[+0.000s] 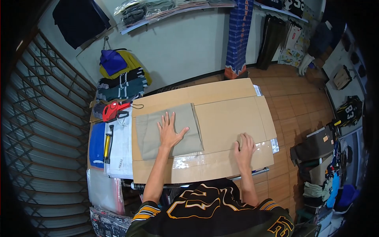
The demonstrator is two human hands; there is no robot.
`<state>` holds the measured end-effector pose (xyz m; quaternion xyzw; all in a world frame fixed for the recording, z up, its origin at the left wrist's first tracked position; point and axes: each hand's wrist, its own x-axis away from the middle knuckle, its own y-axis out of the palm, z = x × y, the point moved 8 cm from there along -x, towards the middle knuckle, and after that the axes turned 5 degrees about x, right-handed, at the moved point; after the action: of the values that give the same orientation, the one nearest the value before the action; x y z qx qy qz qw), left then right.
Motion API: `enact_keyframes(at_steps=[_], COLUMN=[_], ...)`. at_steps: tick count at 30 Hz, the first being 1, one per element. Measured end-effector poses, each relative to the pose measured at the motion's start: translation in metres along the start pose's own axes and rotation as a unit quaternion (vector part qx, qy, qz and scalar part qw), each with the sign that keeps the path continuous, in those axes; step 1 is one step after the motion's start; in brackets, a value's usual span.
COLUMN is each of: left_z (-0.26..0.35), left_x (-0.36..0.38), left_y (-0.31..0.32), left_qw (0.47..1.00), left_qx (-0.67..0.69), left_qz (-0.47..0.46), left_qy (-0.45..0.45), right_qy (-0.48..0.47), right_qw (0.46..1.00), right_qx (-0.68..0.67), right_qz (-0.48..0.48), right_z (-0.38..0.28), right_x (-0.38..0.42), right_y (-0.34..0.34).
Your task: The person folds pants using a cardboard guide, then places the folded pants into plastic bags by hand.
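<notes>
A folded beige garment (185,136), probably trousers, lies on the cardboard-covered table (225,118). My left hand (169,132) presses flat on the garment with its fingers spread. To the right, apart from the garment, my right hand (245,148) rests on the bare cardboard near clear tape. Its fingers are loosely bent, the thumb stands away from them, and nothing shows in it.
On the table's left side lie a red-and-black tool (114,111), a yellow hand pump (107,147) and a blue packet (97,144). Folded clothes (122,85) are stacked behind them. A metal folding gate (47,130) stands left; hanging clothes (316,144) are at the right.
</notes>
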<state>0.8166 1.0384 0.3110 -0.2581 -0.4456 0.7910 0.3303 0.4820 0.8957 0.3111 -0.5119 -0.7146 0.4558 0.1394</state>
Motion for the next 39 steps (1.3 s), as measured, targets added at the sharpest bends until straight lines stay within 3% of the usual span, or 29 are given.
enact_keyframes(at_steps=[2, 8, 23, 26, 31, 36, 38, 39], left_z=[0.002, 0.011, 0.026, 0.027, 0.014, -0.043, -0.089, -0.106], left_x=[0.000, 0.003, 0.010, 0.019, 0.063, 0.147, 0.194, 0.215], left_y=[0.001, 0.002, 0.005, -0.007, -0.039, -0.080, -0.098, -0.111], left_qw=[1.000, 1.000, 0.999, 0.993, 0.931, 0.894, 0.852, 0.840], left_qx=[0.001, 0.008, 0.036, 0.068, 0.297, 0.277, 0.240, 0.204], left_qz=[0.003, 0.005, 0.038, 0.098, 0.211, 0.340, 0.427, 0.456], left_qy=[-0.001, 0.001, 0.005, 0.016, -0.010, -0.094, -0.185, -0.211], right_qy=[0.037, 0.023, -0.001, 0.004, -0.003, -0.023, 0.042, 0.023], right_qw=[0.994, 0.988, 0.986, 0.985, 0.981, 0.980, 0.984, 0.984], right_qx=[0.105, 0.153, 0.160, 0.167, 0.184, 0.182, 0.133, 0.130], right_qz=[0.015, -0.017, -0.043, -0.050, -0.066, -0.073, -0.109, -0.121], right_z=[0.018, 0.019, 0.019, 0.016, 0.018, 0.014, 0.004, -0.004], right_x=[-0.001, -0.012, -0.024, -0.025, -0.025, -0.035, -0.044, -0.049], right_y=[-0.009, 0.001, 0.014, 0.012, 0.017, 0.026, 0.028, 0.038])
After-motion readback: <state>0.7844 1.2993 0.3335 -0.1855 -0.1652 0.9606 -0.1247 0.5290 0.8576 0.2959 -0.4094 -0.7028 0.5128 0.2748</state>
